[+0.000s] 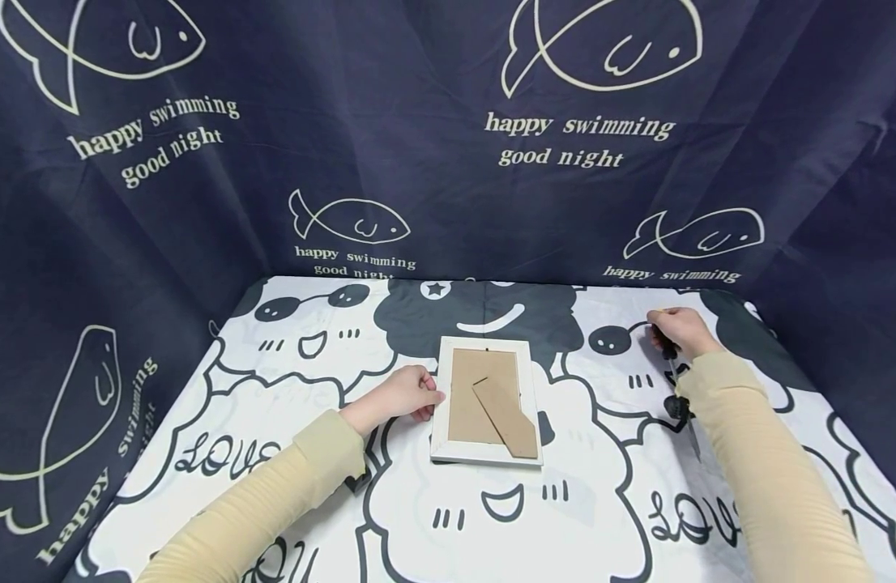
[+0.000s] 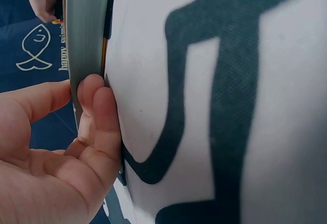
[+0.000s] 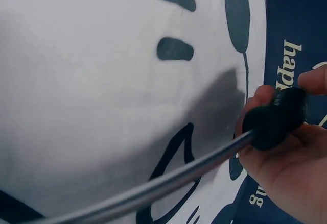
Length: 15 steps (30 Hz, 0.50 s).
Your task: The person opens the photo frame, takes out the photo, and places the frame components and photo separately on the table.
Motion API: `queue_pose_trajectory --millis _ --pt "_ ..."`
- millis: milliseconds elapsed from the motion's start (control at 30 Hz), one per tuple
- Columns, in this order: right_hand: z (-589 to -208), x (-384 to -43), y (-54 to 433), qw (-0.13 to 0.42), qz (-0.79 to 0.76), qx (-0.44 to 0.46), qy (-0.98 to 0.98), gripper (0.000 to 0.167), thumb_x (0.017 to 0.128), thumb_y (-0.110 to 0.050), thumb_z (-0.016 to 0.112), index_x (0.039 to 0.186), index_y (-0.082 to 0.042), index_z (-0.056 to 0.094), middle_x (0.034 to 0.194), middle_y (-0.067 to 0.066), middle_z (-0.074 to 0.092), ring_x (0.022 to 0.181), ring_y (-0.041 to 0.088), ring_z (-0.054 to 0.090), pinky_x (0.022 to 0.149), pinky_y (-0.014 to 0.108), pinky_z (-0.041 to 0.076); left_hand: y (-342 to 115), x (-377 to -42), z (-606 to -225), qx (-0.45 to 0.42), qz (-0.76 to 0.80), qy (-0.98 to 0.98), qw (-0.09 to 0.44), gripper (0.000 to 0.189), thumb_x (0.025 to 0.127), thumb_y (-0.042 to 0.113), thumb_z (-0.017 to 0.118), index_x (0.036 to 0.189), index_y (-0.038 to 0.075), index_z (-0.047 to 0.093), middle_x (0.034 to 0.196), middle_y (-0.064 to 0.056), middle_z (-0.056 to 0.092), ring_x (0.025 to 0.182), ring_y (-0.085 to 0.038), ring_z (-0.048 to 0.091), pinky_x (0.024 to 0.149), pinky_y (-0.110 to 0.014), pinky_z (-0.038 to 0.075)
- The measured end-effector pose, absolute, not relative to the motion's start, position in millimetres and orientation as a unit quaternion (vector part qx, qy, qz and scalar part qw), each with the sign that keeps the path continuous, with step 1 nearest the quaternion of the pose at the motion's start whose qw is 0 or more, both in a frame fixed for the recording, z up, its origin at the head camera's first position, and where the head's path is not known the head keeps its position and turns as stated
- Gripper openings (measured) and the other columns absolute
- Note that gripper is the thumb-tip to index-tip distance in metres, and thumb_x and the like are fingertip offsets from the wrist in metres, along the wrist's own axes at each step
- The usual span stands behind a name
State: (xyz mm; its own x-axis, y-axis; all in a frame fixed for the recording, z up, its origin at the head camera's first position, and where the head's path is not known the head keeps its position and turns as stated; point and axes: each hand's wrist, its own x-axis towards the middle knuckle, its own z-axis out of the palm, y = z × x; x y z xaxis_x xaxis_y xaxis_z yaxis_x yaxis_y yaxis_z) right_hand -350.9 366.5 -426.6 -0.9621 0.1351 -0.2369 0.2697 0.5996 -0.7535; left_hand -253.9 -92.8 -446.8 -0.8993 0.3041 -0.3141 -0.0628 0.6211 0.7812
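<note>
A white-rimmed picture frame lies back side up on the table, showing its brown backing board and slanted easel stand. My left hand pinches its left edge; in the left wrist view the thumb and curled fingers meet around the frame's side. Off to the right, my right hand grips the dark handle of what looks like a screwdriver. Its long metal shaft points down and back toward me above the cloth, the tip out of the right wrist view.
A white cloth printed with dark cartoon sheep and lettering covers the table. Dark blue curtains with fish drawings hang behind it and along both sides.
</note>
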Motion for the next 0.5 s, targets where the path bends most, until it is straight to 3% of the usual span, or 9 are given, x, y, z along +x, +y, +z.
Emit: queue_pose_trajectory --millis 167,300,500 --pt "-430.2 -351.6 366.6 0.039 -0.303 0.086 0.948 0.044 0.088 -0.025 0.049 0.108 0.014 0.055 0.081 0.019 0.061 0.067 0.021 0.056 0.058 0.027 0.044 -93.3 -252.8 -445.6 0.072 0.433 0.873 0.212 0.017 0.088 0.015 0.065 0.087 0.002 0.054 0.064 -0.007 0.062 0.053 -0.014 0.062 0.053 -0.027 0.053" --pt "-432.0 -350.6 364.8 0.016 -0.235 0.063 0.97 0.047 0.086 -0.025 0.056 0.113 0.014 0.055 0.104 0.033 0.058 0.086 0.038 0.056 0.069 0.037 0.048 -93.5 -252.2 -443.9 0.07 0.439 0.869 0.217 0.017 0.088 0.014 0.065 0.086 0.002 0.054 0.064 -0.007 0.062 0.052 -0.014 0.062 0.053 -0.027 0.053" --pt "-437.4 -349.5 362.8 0.006 -0.213 0.058 0.975 0.049 0.086 -0.026 0.06 0.113 0.015 0.054 0.109 0.034 0.057 0.096 0.046 0.054 0.081 0.051 0.046 -93.7 -252.7 -444.1 0.07 0.439 0.869 0.22 0.017 0.088 0.015 0.065 0.086 0.002 0.054 0.064 -0.007 0.062 0.052 -0.014 0.061 0.053 -0.027 0.053"
